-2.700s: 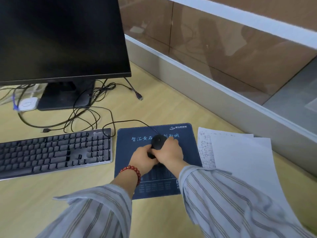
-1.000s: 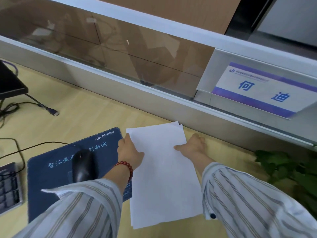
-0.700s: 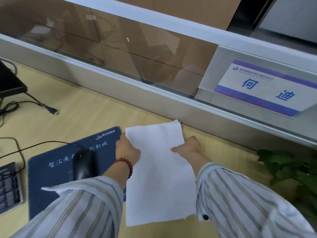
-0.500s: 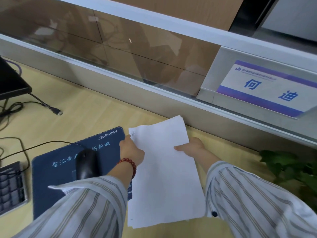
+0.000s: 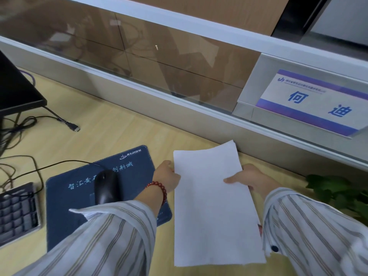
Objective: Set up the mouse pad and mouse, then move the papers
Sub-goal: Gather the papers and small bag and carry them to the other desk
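— What lies around the papers [image 5: 215, 212]?

— On the left, the pad [image 5: 79, 196] with the mouse [image 5: 105, 186] on it, its cable running off left. A keyboard [image 5: 18, 214] sits at the left edge, a monitor [image 5: 16, 86] corner above it, a loose plug [image 5: 74, 127] between. A plant [image 5: 342, 196] stands on the right, a partition [image 5: 179, 104] with a nameplate [image 5: 318, 102] behind.

— And the papers?

— Both hands pinch them: left hand [image 5: 166, 179] on the left edge, right hand [image 5: 251, 180] on the right, thumb on top. The stack seems lifted off the desk [image 5: 111, 134], though that is hard to judge. The sleeves [image 5: 111, 240] hide part of the pad.
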`<state>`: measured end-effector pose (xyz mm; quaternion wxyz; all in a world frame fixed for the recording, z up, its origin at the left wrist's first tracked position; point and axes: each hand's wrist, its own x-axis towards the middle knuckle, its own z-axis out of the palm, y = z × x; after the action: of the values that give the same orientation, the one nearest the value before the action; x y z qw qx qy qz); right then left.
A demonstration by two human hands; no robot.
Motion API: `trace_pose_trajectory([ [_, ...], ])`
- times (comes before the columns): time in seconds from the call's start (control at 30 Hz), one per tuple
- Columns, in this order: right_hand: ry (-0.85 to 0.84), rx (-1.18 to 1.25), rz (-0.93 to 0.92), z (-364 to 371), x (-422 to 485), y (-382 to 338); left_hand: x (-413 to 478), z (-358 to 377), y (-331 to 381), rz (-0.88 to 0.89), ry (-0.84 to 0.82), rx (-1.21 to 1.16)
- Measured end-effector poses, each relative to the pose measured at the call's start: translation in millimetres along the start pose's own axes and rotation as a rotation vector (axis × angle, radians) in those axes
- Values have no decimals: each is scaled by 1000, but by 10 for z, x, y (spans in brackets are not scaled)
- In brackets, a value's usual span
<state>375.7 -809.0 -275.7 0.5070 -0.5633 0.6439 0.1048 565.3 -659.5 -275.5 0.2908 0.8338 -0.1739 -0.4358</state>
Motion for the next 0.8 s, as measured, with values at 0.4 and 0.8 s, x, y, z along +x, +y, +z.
trace_pose_trajectory([
  [0.4,-17,439,-285,33,-100,-350,-44,-120,13,-32,84,-227],
  [0.8,-449,381,-329,57,-524,-823,-500,-898,247,147,207,-299],
])
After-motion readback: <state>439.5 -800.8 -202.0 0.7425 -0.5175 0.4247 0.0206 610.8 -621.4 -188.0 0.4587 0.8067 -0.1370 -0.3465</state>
